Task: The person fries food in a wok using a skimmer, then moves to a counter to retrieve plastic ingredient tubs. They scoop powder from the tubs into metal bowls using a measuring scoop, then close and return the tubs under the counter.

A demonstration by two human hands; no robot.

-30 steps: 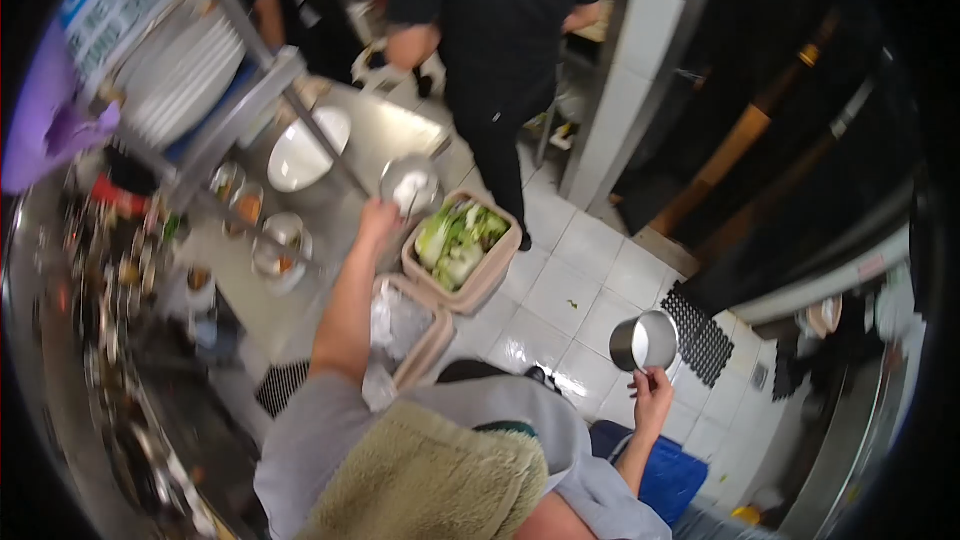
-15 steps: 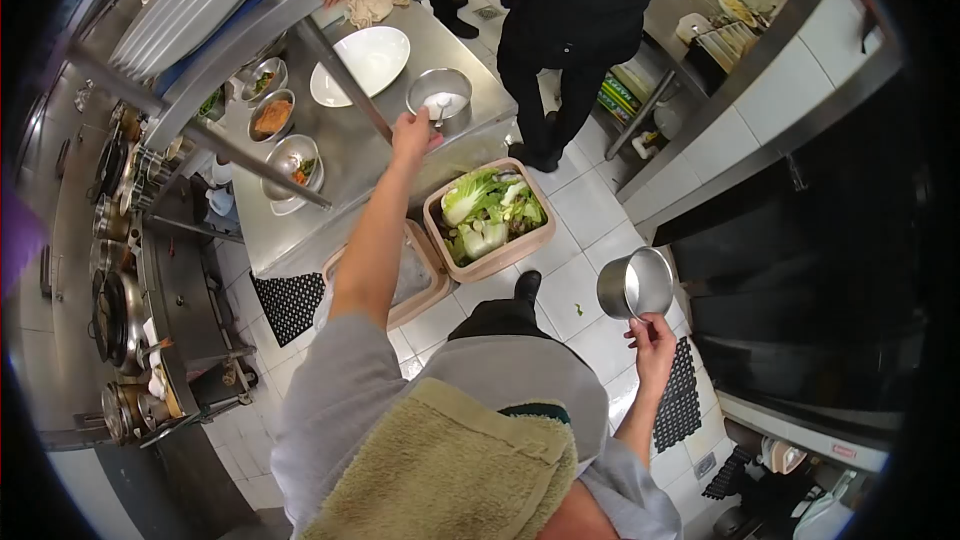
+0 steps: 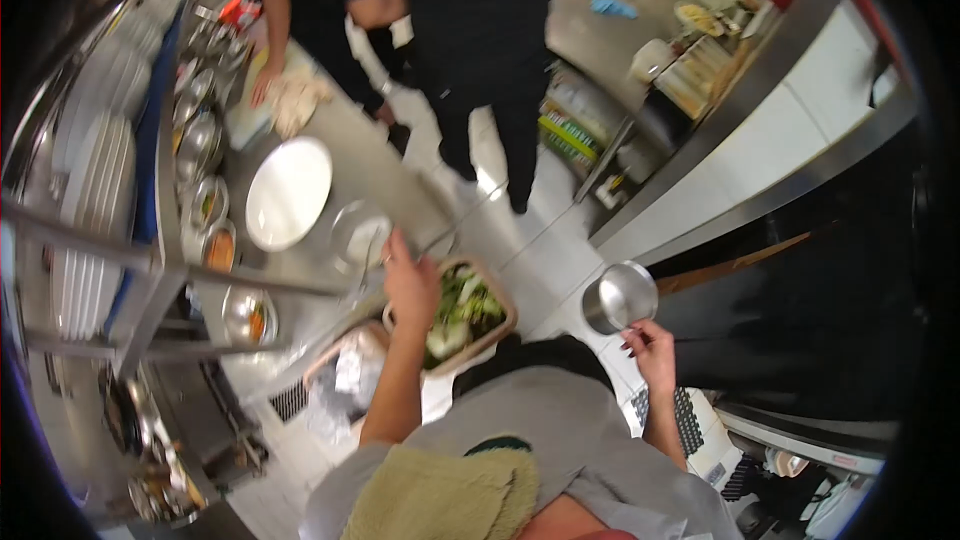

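My left hand (image 3: 411, 285) is over the counter's edge, beside a metal bowl (image 3: 345, 236) with white contents. Motion blur hides whether its fingers grip anything. My right hand (image 3: 652, 348) has its fingers closed at the lower edge of a small metal pot (image 3: 621, 297), held up on the right with its mouth tilted toward me. Below my left hand, leafy greens (image 3: 462, 312) fill a beige tub (image 3: 508, 318). A white oval dish (image 3: 289, 193) lies on the metal counter (image 3: 375, 162).
Small bowls of food (image 3: 219, 246) line the counter's left side under a metal shelf frame (image 3: 160, 290) with stacked plates (image 3: 98, 220). Two people in black (image 3: 465, 25) stand beyond. Another beige tub with clear plastic (image 3: 357, 365) is beside the greens. A dark surface (image 3: 790, 325) is at right.
The view has swung. My left hand, earlier at the bowl's rim, is now just right of the bowl. My right hand still holds the pot, now tilted more toward me.
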